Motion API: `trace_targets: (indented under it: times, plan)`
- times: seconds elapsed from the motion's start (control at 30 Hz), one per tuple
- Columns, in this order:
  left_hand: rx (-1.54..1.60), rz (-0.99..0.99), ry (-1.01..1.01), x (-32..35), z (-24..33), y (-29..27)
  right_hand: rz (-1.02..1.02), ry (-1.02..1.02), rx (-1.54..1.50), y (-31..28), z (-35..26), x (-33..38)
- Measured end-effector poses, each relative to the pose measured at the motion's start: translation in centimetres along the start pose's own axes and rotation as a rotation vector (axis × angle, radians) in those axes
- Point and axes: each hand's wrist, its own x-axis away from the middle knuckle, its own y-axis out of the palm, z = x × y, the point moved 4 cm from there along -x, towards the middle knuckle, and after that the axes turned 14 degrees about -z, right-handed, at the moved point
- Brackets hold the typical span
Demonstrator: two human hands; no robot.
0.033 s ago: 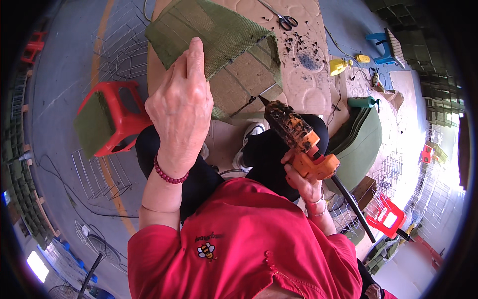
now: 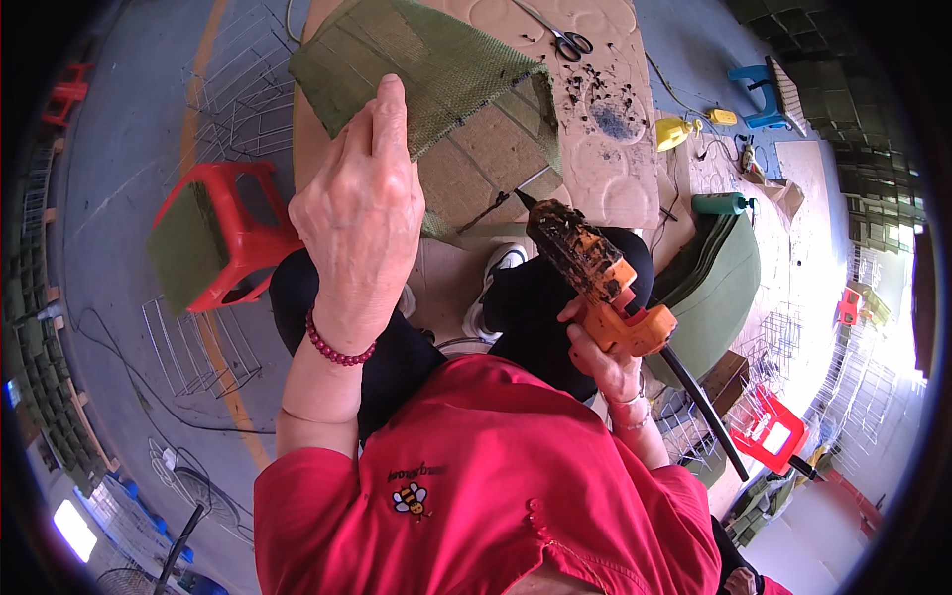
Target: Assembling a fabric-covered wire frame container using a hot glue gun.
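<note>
A person's right hand (image 2: 603, 359) is wrapped closely round the handle of a blackened orange hot-glue gun (image 2: 585, 260), a black glue stick (image 2: 704, 412) trailing behind; this grip seems meant to aim the nozzle at the wires, though contact is unclear. The left hand (image 2: 359, 223) lies over green mesh fabric (image 2: 461, 74) on a wire frame (image 2: 535, 179), at the near part of the cardboard-covered counter (image 2: 607, 188), perhaps steadying it; whether that grip pinches anything cannot be told. Black-handled scissors (image 2: 572, 45) lie on the far side, seemingly kept handy. The red shirt (image 2: 476, 426) bears an embroidered bee (image 2: 410, 501) beside small dark lettering.
</note>
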Motion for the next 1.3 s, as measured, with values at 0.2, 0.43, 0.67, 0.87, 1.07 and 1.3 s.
trace_targets:
  times: [0.2,0.43,0.67,0.87,1.07,1.3]
  plan:
    - [-0.005,0.011,0.019,0.0,0.1,0.0,0.028,-0.053,-0.093,0.4,-0.4,-0.4]
    - [-0.018,0.014,0.02,-0.2,0.1,0.0,0.061,0.047,-0.005,-0.4,0.2,0.0]
    - [-0.043,0.026,0.054,-1.1,0.6,0.0,0.056,0.041,0.069,-0.3,-0.1,-0.3]
    - [-0.058,-0.025,0.111,-2.1,1.0,-0.1,0.176,-0.064,0.032,-0.6,0.1,-0.5]
    - [-0.041,-0.095,0.09,-2.8,1.1,0.2,0.146,-0.107,0.038,-0.3,0.4,-0.4]
    - [-0.053,-0.144,0.107,-3.9,1.0,-0.1,0.143,-0.109,-0.02,-0.4,0.8,-1.0]
